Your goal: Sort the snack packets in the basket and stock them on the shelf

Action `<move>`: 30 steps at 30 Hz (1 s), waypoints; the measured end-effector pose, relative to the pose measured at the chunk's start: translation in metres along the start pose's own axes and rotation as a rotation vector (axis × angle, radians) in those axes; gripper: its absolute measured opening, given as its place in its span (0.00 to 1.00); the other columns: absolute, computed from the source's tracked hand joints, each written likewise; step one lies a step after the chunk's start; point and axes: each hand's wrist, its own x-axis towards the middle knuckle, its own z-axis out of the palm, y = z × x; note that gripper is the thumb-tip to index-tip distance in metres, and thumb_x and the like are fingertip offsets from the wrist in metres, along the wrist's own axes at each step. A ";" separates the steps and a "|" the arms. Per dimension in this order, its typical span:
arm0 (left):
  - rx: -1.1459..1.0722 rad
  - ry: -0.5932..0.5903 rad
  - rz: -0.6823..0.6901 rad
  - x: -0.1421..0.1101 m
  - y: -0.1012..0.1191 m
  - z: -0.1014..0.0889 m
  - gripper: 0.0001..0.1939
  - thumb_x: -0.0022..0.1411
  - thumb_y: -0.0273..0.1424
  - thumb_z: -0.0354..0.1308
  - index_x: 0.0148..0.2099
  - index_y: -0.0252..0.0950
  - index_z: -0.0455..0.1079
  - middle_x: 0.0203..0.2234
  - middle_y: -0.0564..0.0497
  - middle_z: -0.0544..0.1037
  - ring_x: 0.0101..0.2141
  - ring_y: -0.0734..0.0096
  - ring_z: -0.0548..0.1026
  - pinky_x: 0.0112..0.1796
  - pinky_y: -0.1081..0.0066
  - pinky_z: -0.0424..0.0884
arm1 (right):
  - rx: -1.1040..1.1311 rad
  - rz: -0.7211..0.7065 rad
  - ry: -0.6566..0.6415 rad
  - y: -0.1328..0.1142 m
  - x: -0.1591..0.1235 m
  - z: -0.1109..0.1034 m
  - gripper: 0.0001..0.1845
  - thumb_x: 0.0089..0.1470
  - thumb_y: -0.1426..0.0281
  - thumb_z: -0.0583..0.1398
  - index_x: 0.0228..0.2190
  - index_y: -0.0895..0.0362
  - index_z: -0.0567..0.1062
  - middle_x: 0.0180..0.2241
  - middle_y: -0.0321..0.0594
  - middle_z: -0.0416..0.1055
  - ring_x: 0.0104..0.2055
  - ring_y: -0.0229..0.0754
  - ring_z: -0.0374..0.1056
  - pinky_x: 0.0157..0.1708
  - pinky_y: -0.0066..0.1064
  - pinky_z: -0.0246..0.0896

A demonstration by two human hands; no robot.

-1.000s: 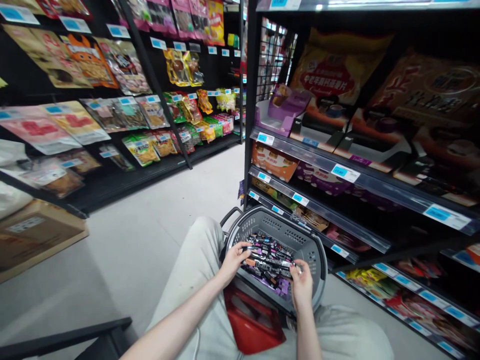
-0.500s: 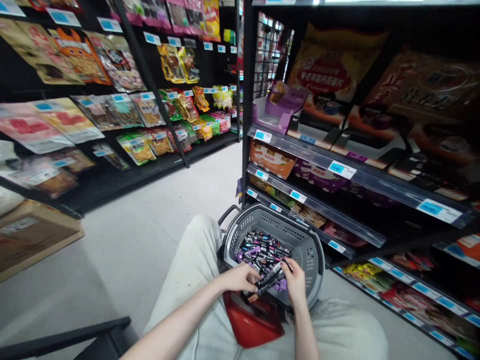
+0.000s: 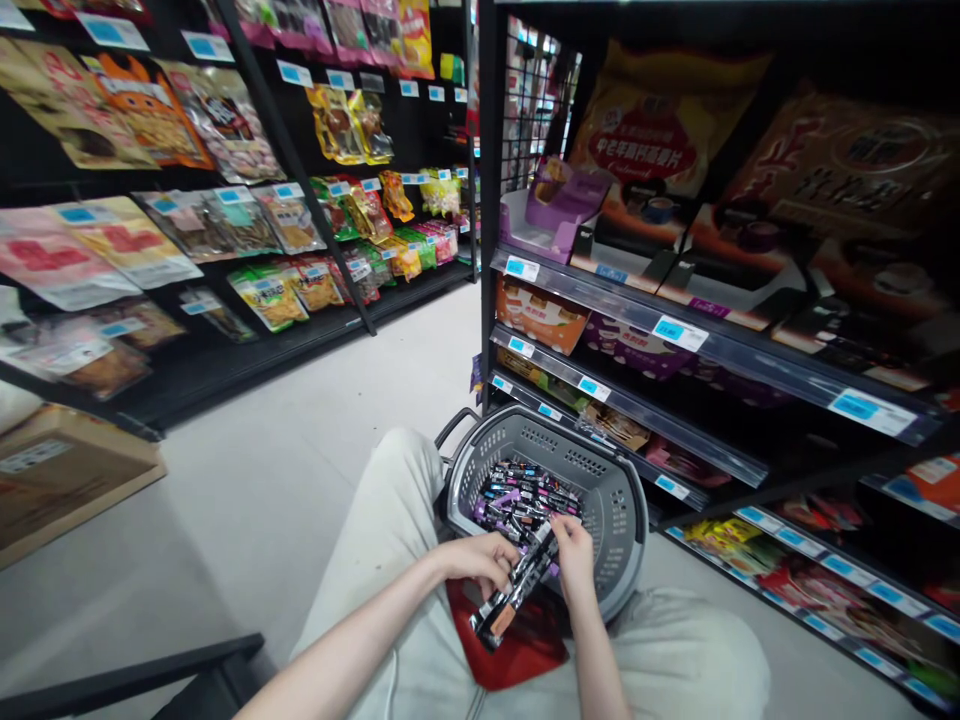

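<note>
Between my legs stands a grey plastic shopping basket (image 3: pixel 606 490). A heap of slim stick packets (image 3: pixel 517 495), mostly black with purple and other coloured parts, lies in it. Over the basket's near rim I hold a few black stick packets (image 3: pixel 517 590), slanting down to the left. My right hand (image 3: pixel 574 555) pinches their upper ends. Lower down, my left hand (image 3: pixel 480 562) has its fingers closed on the same packets. Part of a glossy red object (image 3: pixel 529 660) shows beneath the basket, its kind unclear.
A black shelf rack (image 3: pixel 630 310) with boxes and bags rises close behind and right of the basket. Across the pale floor (image 3: pixel 300 460), another rack (image 3: pixel 217 375) carries snack bags. A cardboard box (image 3: pixel 67 480) sits at left, a black bar (image 3: pixel 135 675) at lower left.
The held stick packets have shifted down and towards me, their lower ends now further out over the red object. My right hand has moved slightly left. The view has turned a little.
</note>
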 end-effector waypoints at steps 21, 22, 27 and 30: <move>0.291 0.133 0.169 0.010 -0.006 0.000 0.16 0.37 0.38 0.62 0.21 0.30 0.63 0.13 0.59 0.64 0.16 0.82 0.59 0.17 0.80 0.54 | -0.102 -0.051 -0.053 -0.010 -0.009 0.013 0.17 0.40 0.59 0.56 0.15 0.60 0.70 0.15 0.33 0.63 0.19 0.33 0.54 0.20 0.24 0.49; 0.291 0.132 0.173 0.010 -0.006 0.000 0.15 0.37 0.37 0.62 0.21 0.30 0.63 0.13 0.59 0.63 0.15 0.83 0.59 0.16 0.80 0.53 | -0.113 -0.070 -0.043 -0.011 -0.009 0.012 0.16 0.40 0.60 0.57 0.14 0.60 0.69 0.15 0.33 0.62 0.19 0.32 0.54 0.20 0.24 0.49; 0.152 0.299 0.239 0.012 -0.003 0.000 0.14 0.37 0.35 0.62 0.21 0.29 0.65 0.13 0.58 0.64 0.16 0.82 0.61 0.18 0.80 0.56 | 0.020 -0.015 -0.126 -0.019 -0.008 0.011 0.13 0.41 0.61 0.57 0.22 0.58 0.70 0.15 0.31 0.61 0.18 0.33 0.56 0.18 0.23 0.53; -0.121 0.506 0.346 0.014 0.002 -0.003 0.14 0.40 0.34 0.61 0.26 0.29 0.66 0.19 0.55 0.69 0.20 0.77 0.67 0.23 0.77 0.63 | 0.089 0.069 -0.355 -0.019 -0.013 0.016 0.15 0.37 0.63 0.61 0.29 0.57 0.70 0.20 0.33 0.66 0.22 0.35 0.62 0.22 0.25 0.58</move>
